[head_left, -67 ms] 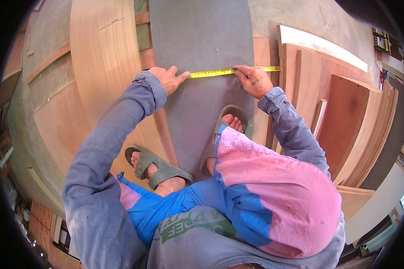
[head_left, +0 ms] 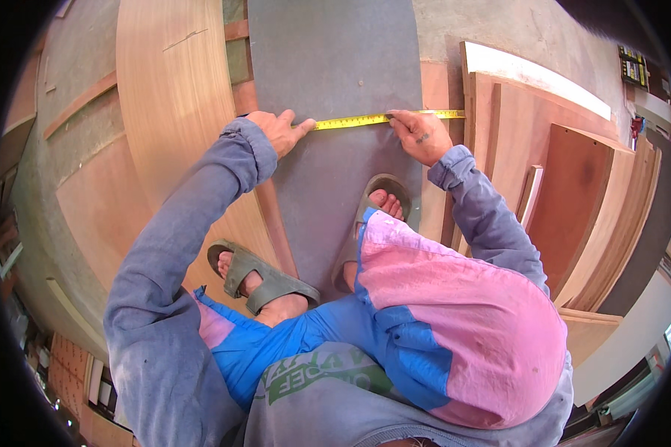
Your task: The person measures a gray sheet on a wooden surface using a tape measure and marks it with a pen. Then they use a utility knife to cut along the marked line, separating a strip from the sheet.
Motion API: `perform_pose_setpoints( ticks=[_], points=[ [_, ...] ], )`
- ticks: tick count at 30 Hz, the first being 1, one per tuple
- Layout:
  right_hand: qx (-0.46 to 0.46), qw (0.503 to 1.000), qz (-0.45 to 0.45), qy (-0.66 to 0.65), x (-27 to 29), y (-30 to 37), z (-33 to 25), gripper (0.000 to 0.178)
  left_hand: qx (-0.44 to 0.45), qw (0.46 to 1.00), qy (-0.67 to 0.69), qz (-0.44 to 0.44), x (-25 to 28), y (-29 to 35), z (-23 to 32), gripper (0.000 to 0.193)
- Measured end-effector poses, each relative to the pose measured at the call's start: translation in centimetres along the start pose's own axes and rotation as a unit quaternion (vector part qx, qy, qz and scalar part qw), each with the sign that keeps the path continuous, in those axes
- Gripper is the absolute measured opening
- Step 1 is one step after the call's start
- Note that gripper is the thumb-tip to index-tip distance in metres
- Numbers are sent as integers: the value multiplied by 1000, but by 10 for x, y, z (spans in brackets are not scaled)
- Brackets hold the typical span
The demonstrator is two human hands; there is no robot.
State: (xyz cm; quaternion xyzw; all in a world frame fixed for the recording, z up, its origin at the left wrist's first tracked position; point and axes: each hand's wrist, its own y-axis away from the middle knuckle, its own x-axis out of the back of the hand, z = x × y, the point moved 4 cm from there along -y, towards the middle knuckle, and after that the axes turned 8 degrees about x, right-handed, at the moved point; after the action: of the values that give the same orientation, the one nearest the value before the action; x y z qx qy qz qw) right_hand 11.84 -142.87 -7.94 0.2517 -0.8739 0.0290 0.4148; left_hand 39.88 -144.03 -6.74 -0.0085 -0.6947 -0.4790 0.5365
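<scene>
A yellow tape measure blade (head_left: 350, 121) lies stretched across a long grey board (head_left: 335, 52) on the floor. At the blade's left end my left hand (head_left: 277, 132) is closed, its fingertips pinching the tape near the board's left side. My right hand (head_left: 423, 136) also pinches the blade, close to the board's right edge, with a small dark object (head_left: 390, 115) at its fingertips that I cannot make out. Past my right hand the tape runs on to the stacked panels. The tape's case does not show.
A pale wooden plank (head_left: 171, 89) lies left of the grey board. Wooden panels (head_left: 529, 119) and a reddish-brown board (head_left: 570, 194) stand stacked at the right. My sandalled feet (head_left: 265, 283) rest close by, one on the plank and one on the grey board.
</scene>
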Motion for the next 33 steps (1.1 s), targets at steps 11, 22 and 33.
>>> perform_pose_setpoints(
  ticks=[11,22,33],
  points=[
    [31,978,-165,127,-14,10,-19,51,7,1000,2,-20,0,-5,-3,71],
    [62,988,-133,54,5,-24,-21,26,11,1000,-7,-22,4,-3,-1,74],
    [54,981,-151,106,-6,-52,-21,18,8,1000,2,-14,4,-3,-1,75]
  ],
)
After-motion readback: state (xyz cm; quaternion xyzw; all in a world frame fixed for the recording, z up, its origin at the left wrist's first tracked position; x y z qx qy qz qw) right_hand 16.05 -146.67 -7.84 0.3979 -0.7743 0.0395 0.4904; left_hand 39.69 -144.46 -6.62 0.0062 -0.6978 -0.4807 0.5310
